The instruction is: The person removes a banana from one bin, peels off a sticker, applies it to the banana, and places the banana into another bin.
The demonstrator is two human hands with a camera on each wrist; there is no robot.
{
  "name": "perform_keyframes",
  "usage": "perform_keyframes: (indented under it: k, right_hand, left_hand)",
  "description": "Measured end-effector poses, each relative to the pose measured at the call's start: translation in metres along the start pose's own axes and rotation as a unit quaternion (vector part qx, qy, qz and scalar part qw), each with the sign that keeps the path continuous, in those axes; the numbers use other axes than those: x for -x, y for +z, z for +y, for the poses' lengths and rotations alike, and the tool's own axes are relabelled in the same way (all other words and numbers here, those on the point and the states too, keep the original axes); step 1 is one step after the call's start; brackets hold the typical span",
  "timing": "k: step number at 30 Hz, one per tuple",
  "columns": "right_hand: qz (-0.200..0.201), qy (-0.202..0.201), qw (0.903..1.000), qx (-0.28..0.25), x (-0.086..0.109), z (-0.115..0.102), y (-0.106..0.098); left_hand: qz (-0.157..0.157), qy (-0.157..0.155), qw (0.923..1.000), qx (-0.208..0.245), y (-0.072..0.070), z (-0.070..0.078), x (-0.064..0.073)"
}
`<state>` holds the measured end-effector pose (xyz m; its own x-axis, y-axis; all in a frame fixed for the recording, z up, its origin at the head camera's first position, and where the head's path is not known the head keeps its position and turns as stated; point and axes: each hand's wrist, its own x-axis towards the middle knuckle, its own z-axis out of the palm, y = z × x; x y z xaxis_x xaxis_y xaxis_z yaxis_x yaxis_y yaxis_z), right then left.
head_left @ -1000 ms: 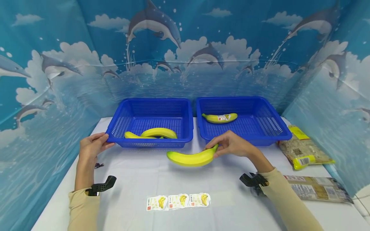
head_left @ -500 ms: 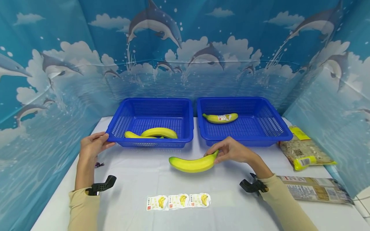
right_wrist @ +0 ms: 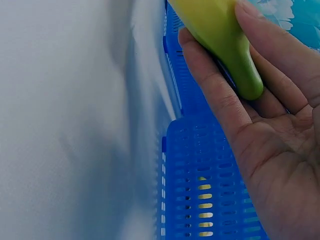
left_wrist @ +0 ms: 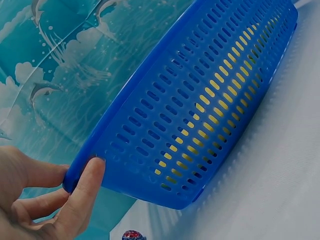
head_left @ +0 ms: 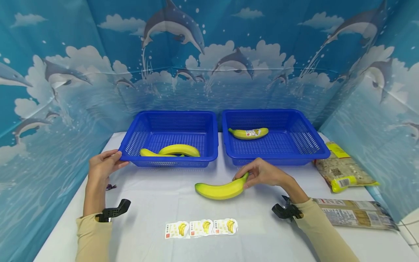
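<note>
My right hand (head_left: 262, 173) pinches a yellow banana (head_left: 220, 191) by its green stem end, in front of the gap between two blue baskets. In the right wrist view the stem end (right_wrist: 242, 75) lies between thumb and fingers. With thumb and fingers, my left hand (head_left: 103, 165) grips the front left corner of the left basket (head_left: 170, 160); the left wrist view shows its fingers (left_wrist: 82, 200) on the rim. Inside that basket lie several bananas (head_left: 180, 149), partly hidden by the front wall. The right basket (head_left: 281, 157) holds a banana with a label (head_left: 243, 134).
Three banana-picture stickers (head_left: 201, 228) lie in a row at the table's front. On the right are a clear bag with yellow ends (head_left: 343, 167) and a long flat package (head_left: 356, 214). A small dark object (head_left: 111, 187) lies near my left wrist. A dolphin-print curtain (head_left: 196, 87) surrounds the table.
My right hand has brought the banana down toward me and slightly to the right, away from the baskets. The left hand stays at the basket corner.
</note>
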<state>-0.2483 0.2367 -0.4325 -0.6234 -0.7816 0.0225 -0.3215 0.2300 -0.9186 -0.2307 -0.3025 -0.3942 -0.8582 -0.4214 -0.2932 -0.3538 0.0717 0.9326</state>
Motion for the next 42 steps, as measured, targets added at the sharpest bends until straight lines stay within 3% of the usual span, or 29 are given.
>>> perform_keyframes:
  k: [26,35,39,42]
  right_hand:
    - [-0.022,0.018,0.9982,0.052,0.001,0.011,0.004]
    - [-0.023,0.025,0.9968,0.072,-0.001,0.011,0.005]
    - [-0.024,0.030,0.9968,0.070,-0.002,0.010,0.006]
    - [-0.022,0.038,0.9961,0.076,-0.002,0.010,0.007]
  left_hand:
    - [0.003,-0.002,1.0000,-0.001,0.002,0.000,0.002]
    - [-0.019,0.035,0.9989,-0.025,-0.001,-0.001,0.001]
    - [-0.019,0.064,0.9957,-0.064,-0.002,0.000,0.003]
    - [0.007,0.088,0.9891,-0.118,-0.001,0.002,0.008]
